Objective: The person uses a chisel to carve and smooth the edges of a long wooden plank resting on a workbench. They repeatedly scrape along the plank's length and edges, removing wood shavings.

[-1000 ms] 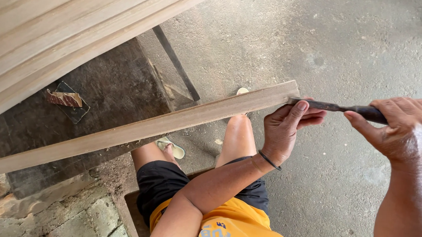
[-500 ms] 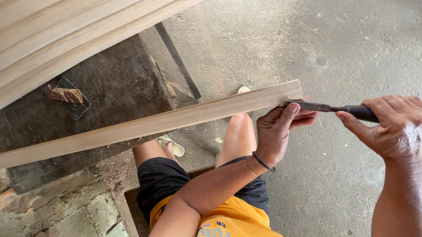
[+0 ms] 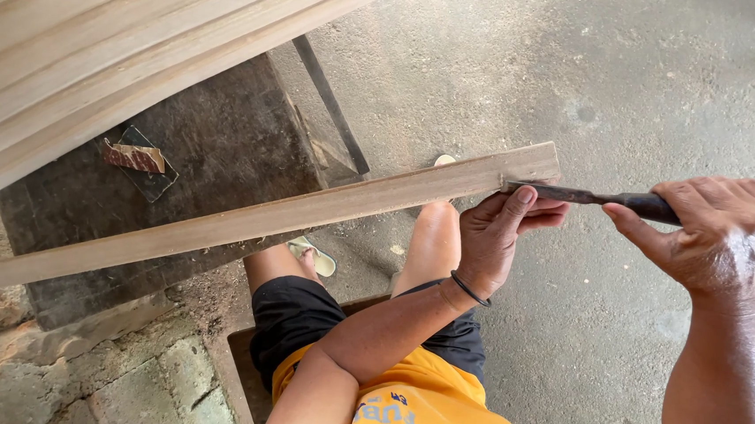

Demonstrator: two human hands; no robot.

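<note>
A long pale wooden strip [image 3: 253, 221] runs from the lower left up to the middle right, resting across a dark workbench [image 3: 212, 165]. My left hand [image 3: 504, 239] grips the strip's right end, thumb on the blade of a dark chisel [image 3: 591, 198]. The blade tip touches the strip's end. My right hand [image 3: 713, 231] is closed on the chisel's handle, to the right of the strip. Below are my bare knees, black shorts and a yellow shirt.
A stack of long pale planks [image 3: 123, 52] fills the upper left. A folded piece of sandpaper [image 3: 137, 160] lies on the bench. Grey concrete floor [image 3: 599, 86] spreads to the right. Rough stone blocks [image 3: 74, 377] lie at the lower left. A sandal [image 3: 314, 256] shows under the strip.
Both hands and the chisel have shifted slightly left along the strip's end; the blade stays against the wood. The grip is unchanged.
</note>
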